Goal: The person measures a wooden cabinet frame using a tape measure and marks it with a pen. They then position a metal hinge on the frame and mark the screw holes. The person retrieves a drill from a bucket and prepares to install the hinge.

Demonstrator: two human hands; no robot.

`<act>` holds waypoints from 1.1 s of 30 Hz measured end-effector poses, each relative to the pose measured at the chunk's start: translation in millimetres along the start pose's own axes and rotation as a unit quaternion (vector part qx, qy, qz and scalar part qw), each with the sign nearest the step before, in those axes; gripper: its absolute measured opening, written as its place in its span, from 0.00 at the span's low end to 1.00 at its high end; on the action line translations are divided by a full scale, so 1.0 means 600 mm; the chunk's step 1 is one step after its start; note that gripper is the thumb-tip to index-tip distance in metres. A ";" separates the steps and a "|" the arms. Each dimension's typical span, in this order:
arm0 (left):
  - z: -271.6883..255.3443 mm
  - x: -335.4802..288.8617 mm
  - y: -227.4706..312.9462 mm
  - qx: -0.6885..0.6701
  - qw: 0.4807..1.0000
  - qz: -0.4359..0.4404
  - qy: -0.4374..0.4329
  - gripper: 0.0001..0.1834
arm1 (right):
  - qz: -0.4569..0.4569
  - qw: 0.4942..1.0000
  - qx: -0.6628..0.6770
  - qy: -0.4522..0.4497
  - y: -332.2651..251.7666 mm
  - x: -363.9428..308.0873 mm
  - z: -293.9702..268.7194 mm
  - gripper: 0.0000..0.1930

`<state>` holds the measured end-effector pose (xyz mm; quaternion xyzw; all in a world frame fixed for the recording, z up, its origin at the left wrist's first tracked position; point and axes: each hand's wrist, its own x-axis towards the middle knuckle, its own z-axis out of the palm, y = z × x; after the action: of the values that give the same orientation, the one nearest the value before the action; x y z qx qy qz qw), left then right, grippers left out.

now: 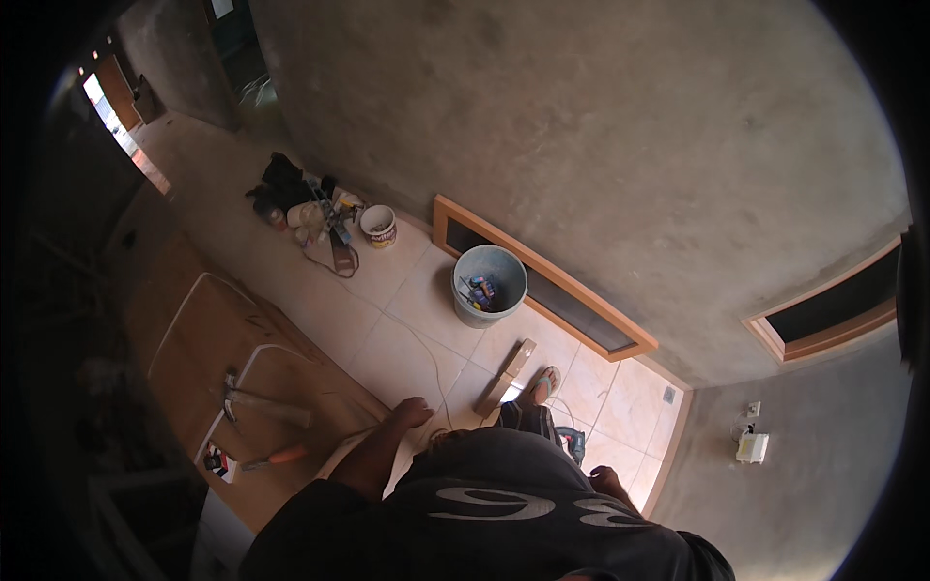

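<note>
My left hand hangs over the tiled floor beside the brown board, its fingers curled in and nothing visible in them. Low by my right side, my right hand is partly hidden by my body, and its grip is unclear. A dark power tool lies on the floor close to it. In front of my feet is a short length of wood. To my left a claw hammer and an orange-handled tool rest on the brown board.
A grey bucket with small items inside stands ahead, before a wood-framed panel leaning on the wall. Farther left are a white pail and a heap of tools. A thin cable crosses the tiles. A small box sits near the hammer.
</note>
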<state>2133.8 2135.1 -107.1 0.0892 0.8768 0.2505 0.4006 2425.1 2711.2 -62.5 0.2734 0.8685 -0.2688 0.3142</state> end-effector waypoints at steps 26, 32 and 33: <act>0.131 0.276 0.251 -0.129 0.976 -0.135 0.115 0.40 | -0.101 0.967 -0.232 -0.009 -0.609 0.900 -0.432 0.58; 0.033 0.369 0.281 -0.027 0.974 -0.226 -0.003 0.45 | -0.198 0.922 -0.304 0.136 -0.640 1.074 -0.320 0.52; 0.022 0.367 0.278 -0.034 0.972 -0.232 0.012 0.41 | -0.207 0.938 -0.267 0.076 -0.654 1.093 -0.312 0.50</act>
<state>1989.9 2362.0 -174.0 -0.1331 0.8695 0.1819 0.4396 1669.3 2754.9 -277.8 0.0140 0.9670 -0.0646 0.2459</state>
